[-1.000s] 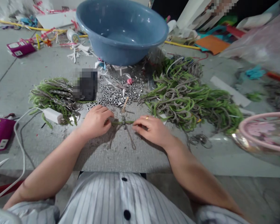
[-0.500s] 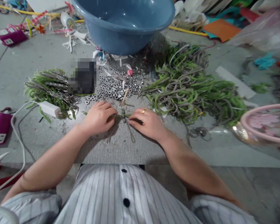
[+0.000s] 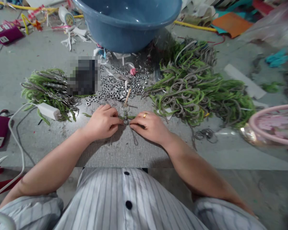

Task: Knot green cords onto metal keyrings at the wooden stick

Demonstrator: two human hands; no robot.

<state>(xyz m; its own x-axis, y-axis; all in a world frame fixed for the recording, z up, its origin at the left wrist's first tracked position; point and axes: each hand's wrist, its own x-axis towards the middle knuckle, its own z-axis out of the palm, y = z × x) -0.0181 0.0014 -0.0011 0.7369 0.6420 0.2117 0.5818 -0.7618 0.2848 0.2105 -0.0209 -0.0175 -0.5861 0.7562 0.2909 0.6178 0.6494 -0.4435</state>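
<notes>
Near the table's front edge, my left hand (image 3: 103, 122) and my right hand (image 3: 148, 126) face each other, fingers closed in a pinch. Between them lies a small piece of knotted green and grey cord (image 3: 126, 117) with metal hex nuts (image 3: 126, 122) on it. A metal ring (image 3: 125, 108) sits at its top, and a thin wooden stick (image 3: 127, 96) stands tilted there. A grey cord loop (image 3: 135, 140) trails below. Both hands' fingertips are on the cord beside the nuts; their exact grip is partly hidden.
Loose hex nuts (image 3: 110, 88) spread beyond my hands. Green and grey cords are heaped right (image 3: 199, 92), with a finished-looking bundle (image 3: 46, 86) left. A blue basin (image 3: 129, 35) stands behind. A white charger (image 3: 49, 111) lies left; a pink-rimmed item (image 3: 273, 124) sits right.
My left fingertips have moved right, closer to the nuts, and my right fingertips have shifted slightly left. The gap between my hands is narrower. The view has shifted slightly.
</notes>
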